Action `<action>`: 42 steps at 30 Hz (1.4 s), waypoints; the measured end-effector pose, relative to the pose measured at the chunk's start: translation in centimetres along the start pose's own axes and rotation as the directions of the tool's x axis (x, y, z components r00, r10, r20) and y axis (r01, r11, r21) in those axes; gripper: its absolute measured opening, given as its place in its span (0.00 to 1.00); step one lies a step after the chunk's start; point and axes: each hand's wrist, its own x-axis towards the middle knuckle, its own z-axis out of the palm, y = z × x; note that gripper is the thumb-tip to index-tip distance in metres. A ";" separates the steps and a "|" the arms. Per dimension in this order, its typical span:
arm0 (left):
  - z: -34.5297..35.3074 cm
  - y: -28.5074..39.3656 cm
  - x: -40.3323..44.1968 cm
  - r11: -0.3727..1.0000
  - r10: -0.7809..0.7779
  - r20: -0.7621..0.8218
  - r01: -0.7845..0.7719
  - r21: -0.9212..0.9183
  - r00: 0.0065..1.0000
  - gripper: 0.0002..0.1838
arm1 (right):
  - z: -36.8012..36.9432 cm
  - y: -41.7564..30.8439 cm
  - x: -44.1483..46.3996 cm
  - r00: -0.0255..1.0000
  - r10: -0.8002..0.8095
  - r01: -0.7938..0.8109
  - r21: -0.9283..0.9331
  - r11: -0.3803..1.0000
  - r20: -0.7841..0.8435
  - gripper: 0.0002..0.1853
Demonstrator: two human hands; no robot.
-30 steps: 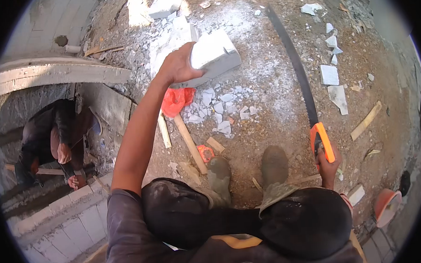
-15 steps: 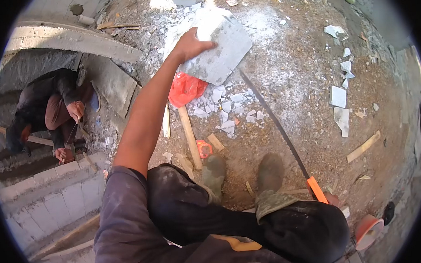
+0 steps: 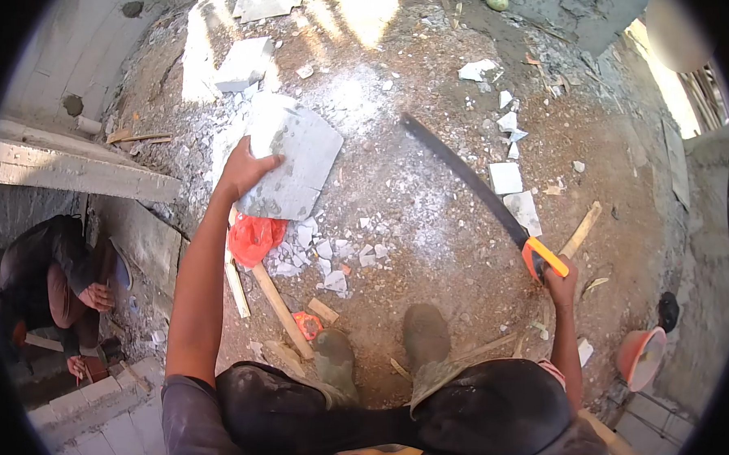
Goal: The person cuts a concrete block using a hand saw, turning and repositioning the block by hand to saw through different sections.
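Observation:
My left hand [image 3: 246,169] grips the left edge of a pale grey lightweight concrete block [image 3: 296,157], thumb across its face and the other fingers hidden behind it. The block leans at an angle above the rubble. In my right hand [image 3: 560,282] is a handsaw [image 3: 481,190] with an orange and black handle, fingers wrapped round it. Its dark blade points forward and left, with its tip apart from the block. A red plastic bag [image 3: 253,239] lies just below the block, beside broken white chips [image 3: 325,249].
Another block [image 3: 245,63] stands farther ahead. Wooden strips [image 3: 282,311] and white fragments [image 3: 505,177] lie on the dirt. At left, a co-worker [image 3: 53,278] crouches by a low block wall [image 3: 116,409]. An orange bucket [image 3: 640,358] sits at lower right.
My right hand has come up into view, swinging the saw rightward, away from the block. My left hand keeps its grip on the block. The whole view has shifted.

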 end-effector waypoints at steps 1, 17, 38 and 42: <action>0.1 -0.3 0.1 1.000 -0.001 -0.010 0.002 0.015 1.000 0.46 | 0.4 0.1 1.0 0.998 0.055 -0.054 0.019 0.998 -0.041 0.06; 1.2 1.4 -0.9 0.992 -0.024 -0.053 0.030 0.121 0.998 0.45 | 11.6 -9.5 -7.9 0.794 0.487 -0.255 0.528 0.810 -0.363 0.08; 1.5 2.5 -1.4 0.967 -0.045 -0.082 0.064 0.245 0.996 0.49 | 29.3 -20.9 7.7 0.974 -0.224 0.209 0.334 0.919 0.009 0.09; 1.2 3.3 -1.9 0.970 -0.070 -0.047 0.079 0.229 0.996 0.48 | 25.0 -17.1 3.8 0.975 -0.112 0.149 0.192 0.970 -0.193 0.09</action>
